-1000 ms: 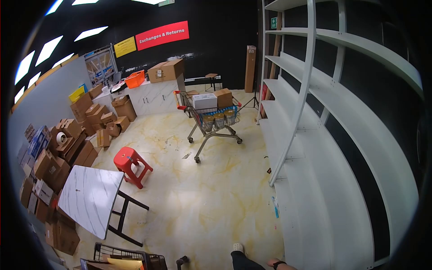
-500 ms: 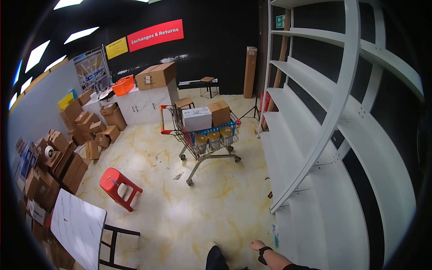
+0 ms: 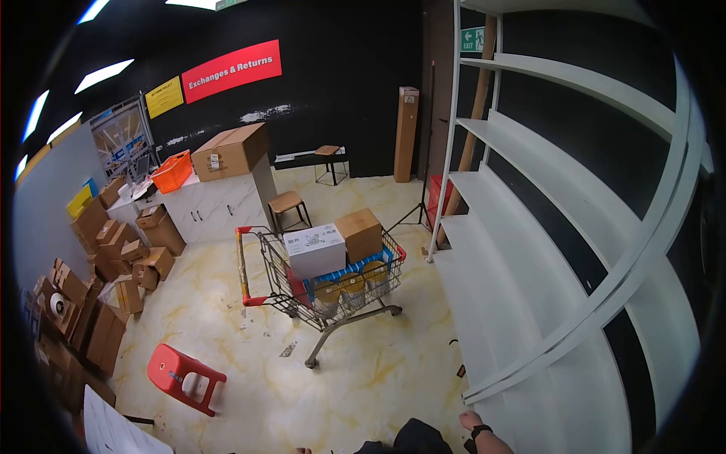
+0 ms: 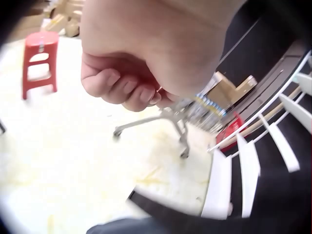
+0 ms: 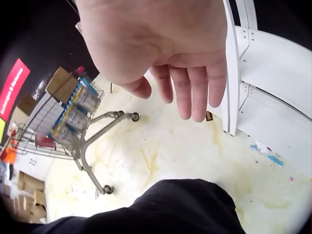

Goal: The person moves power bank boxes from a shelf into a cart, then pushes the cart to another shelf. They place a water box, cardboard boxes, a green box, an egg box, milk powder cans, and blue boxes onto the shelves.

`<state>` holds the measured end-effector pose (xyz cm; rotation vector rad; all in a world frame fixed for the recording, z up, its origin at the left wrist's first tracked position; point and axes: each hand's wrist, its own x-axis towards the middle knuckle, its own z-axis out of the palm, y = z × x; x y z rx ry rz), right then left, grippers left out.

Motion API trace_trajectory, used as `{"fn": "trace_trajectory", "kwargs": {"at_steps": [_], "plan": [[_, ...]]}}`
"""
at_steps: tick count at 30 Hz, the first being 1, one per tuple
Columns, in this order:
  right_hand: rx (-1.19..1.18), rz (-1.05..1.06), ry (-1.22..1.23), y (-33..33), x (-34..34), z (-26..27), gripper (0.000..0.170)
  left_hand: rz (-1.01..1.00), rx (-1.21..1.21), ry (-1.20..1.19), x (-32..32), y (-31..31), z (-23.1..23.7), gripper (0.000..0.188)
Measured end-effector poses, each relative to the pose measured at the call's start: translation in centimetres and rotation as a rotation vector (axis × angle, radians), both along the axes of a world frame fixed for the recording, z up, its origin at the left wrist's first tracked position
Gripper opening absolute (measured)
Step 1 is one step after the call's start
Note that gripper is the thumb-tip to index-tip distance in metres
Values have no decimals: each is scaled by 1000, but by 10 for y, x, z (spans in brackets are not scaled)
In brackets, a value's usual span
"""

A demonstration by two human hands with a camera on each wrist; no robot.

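Observation:
My left hand (image 4: 141, 58) hangs with its fingers loosely curled and holds nothing. Only a sliver of it shows at the bottom edge of the head view. My right hand (image 5: 168, 53) hangs by the white shelving (image 3: 522, 303), its fingers extended downward and holding nothing. Ahead stands a shopping cart (image 3: 327, 324) with red handle ends. It carries a white printed box (image 3: 314, 253), a brown carton (image 3: 361, 236), and several clear containers (image 3: 352, 293) with yellowish lids below them. Neither hand touches the cart.
A red plastic stool (image 3: 181, 374) stands left, behind the corner of a marble-patterned table (image 3: 113, 427). Cardboard boxes (image 3: 102, 333) pile along the left wall. Behind the cart are a wooden-topped stool (image 3: 286, 201) and a counter (image 3: 219, 204). Tall empty-looking shelves line the right.
The view has moved forward, so the cart looks nearer and larger. The red stool and table have slid toward the lower left. My right arm has swung beside the shelving.

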<state>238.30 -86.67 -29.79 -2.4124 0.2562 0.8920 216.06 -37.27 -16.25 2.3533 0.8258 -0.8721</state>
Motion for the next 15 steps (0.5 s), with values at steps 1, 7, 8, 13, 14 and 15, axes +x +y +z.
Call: {"fn": "trace_trajectory", "kwargs": {"at_steps": [1, 7, 8, 13, 14, 15], "plan": [[51, -119, -191, 6, 17, 17, 36, 156, 263, -531, 34, 23, -41, 33], [11, -126, 413, 7, 93, -41, 38, 263, 221, -793, 252, 19, 65, 33], [-56, -183, 480, 15, 106, -45, 35, 232, 213, -801, 276, 15, 75, 30], [-297, 41, 507, 69, 218, -10, 40, 225, 206, -987, 355, 24, 78, 31], [-384, 34, 470, 74, 215, -5, 42, 238, 215, -990, 332, 23, 75, 31], [-472, 22, 426, 128, 235, 114, 45, 182, 320, -1045, 342, 26, 76, 37]]}}
